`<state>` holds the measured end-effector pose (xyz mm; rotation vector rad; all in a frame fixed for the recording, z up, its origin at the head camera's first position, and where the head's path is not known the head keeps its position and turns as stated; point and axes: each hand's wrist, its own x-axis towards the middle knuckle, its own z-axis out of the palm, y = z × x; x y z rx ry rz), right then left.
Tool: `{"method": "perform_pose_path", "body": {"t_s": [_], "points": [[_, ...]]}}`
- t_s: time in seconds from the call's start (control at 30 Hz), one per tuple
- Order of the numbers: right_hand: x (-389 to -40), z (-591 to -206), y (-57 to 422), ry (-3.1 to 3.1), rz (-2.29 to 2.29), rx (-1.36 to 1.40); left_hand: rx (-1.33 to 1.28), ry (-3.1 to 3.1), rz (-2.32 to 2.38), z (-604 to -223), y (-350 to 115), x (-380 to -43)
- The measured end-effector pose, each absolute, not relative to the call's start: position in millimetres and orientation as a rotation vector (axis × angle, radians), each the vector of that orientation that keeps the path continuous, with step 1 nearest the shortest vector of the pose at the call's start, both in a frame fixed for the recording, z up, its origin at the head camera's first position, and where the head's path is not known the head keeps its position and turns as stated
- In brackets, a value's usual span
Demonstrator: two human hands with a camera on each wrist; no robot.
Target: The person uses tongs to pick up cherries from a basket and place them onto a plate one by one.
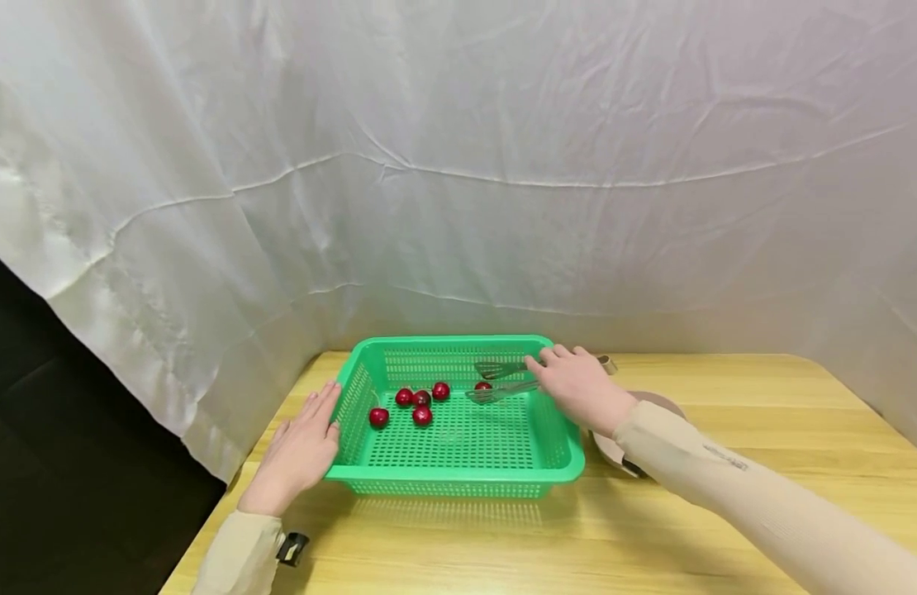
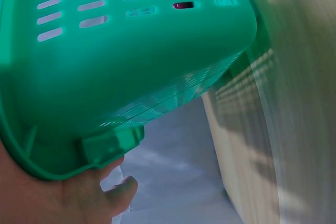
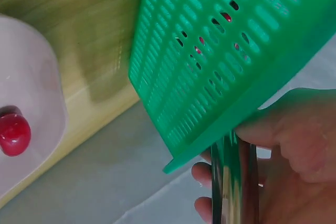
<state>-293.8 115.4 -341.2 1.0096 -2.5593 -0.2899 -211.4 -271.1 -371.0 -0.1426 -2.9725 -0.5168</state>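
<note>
Pale, wrinkled cloth (image 1: 503, 231) hangs behind and along the sides; black surface (image 1: 64, 463) at far left. Wooden table (image 1: 763, 430) below it. Green perforated basket (image 1: 458, 475) sits upright on the table near its back edge. Beige sleeves (image 1: 756, 496) cover both forearms.

Pale plate (image 3: 34, 77) just right of the basket, partly hidden under the right forearm in the head view.

Hands well apart, one at each end of the basket. Left hand (image 1: 302, 450): fingers extended, resting against the left rim. Right hand (image 1: 581, 384): over the right rim, fingers and thumb closed around metal tongs (image 1: 505, 391). The tongs reach into the basket, their two slotted heads spread apart.

Small black device (image 1: 292, 548) beside the left cuff.

Six dark red cherries (image 1: 422, 416) on the basket floor: five loosely grouped left of centre, one between the tong heads; cannot tell whether they touch it. Another cherry (image 3: 14, 135) lies on the plate.
</note>
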Motion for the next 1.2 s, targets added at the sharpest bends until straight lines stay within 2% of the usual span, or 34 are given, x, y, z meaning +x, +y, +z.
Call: {"method": "perform_pose_path", "body": {"t_s": [0.77, 1.2], "points": [[-306, -349, 88, -2.613, -0.396, 1.044, -0.131, -2.976, -0.541, -371, -269, -211], [-307, -358, 91, -2.539, -0.317, 1.07, -0.136, -2.971, -0.548, -372, -271, -211]]}}
